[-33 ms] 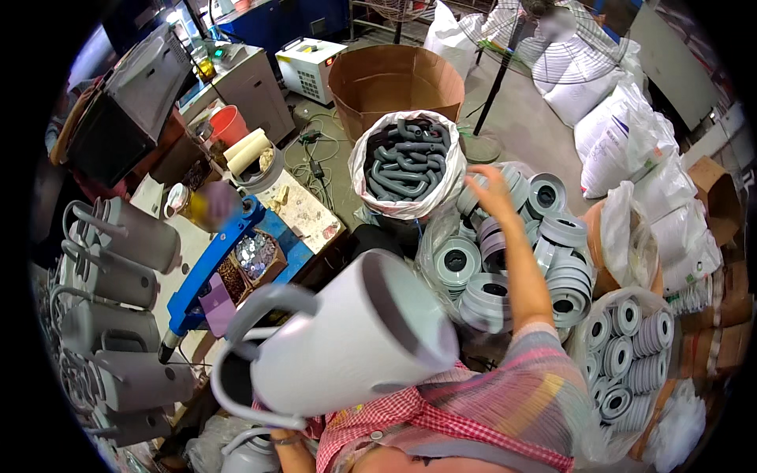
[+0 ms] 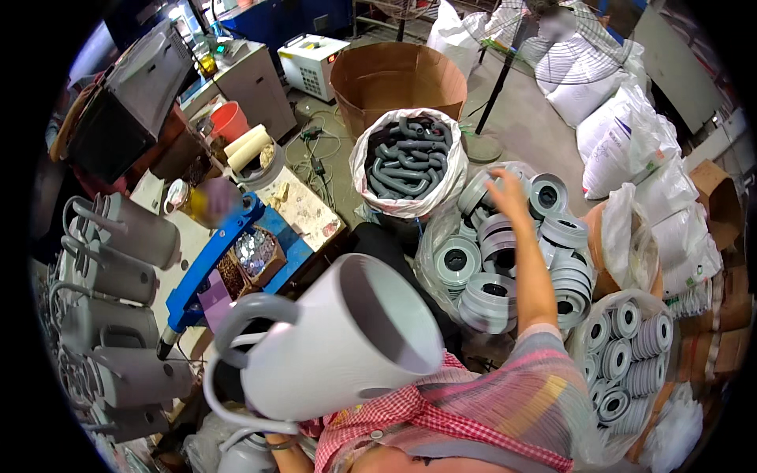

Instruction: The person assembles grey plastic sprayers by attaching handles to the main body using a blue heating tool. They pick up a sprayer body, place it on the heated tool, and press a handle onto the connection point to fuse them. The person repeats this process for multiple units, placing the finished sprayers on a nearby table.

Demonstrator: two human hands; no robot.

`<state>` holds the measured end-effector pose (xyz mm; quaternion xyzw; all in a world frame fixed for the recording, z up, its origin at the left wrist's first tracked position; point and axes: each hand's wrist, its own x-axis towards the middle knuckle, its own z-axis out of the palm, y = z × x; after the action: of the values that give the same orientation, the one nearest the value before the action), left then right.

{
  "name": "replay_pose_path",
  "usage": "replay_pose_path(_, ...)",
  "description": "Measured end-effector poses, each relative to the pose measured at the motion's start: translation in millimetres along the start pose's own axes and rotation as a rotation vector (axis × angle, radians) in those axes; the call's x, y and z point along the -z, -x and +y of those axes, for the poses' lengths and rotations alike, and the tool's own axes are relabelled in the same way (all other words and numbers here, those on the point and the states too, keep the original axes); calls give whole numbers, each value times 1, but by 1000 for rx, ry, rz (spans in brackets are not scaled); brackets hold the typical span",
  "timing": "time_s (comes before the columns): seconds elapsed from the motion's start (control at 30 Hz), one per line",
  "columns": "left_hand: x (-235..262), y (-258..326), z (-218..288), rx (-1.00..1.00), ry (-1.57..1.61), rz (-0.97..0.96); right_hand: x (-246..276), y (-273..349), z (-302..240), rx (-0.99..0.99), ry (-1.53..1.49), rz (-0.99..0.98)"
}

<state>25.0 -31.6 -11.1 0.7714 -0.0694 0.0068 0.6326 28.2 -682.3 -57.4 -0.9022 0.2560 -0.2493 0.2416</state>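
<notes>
A large light-grey watering can [image 2: 315, 366], with a looped handle and a wide mouth, is held tilted in front of my body. My left hand [image 2: 276, 438] is at its lower handle, the fingers mostly hidden behind the can. Over to the right, my right hand [image 2: 509, 191] reaches out with fingers apart, just above a clear bag of round grey lids [image 2: 457, 258] with dark centres. Nothing shows in its grasp. Beyond the can, a white sack [image 2: 357, 162] holds several dark-grey bent tubes [image 2: 404, 183].
A blue lever press [image 2: 206, 264] stands on the left bench beside a box of small metal discs [image 2: 254, 256]. More grey cans [image 2: 130, 229] line the far left. Behind the sack is a brown cardboard drum [image 2: 394, 75]; full white sacks [image 2: 623, 146] and another lid bag [image 2: 623, 359] are at right.
The watering can has shifted slightly left and down. My right hand has moved a little to the right over the lids, its fingers still apart.
</notes>
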Motion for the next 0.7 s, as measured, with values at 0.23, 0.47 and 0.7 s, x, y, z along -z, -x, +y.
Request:
replay_pose_path(0.23, 69, 44, -27, 55, -262, 493, -6, -1, 79, 101, 177, -371)
replay_pose_path(0.47, 88, 61, -43, 82, -329, 529, -136, -66, 140, 592, 1028, -447)
replay_pose_path(0.7, 115, 165, 0, 237, -454, 698, -52, -87, 74, 978, 878, -916)
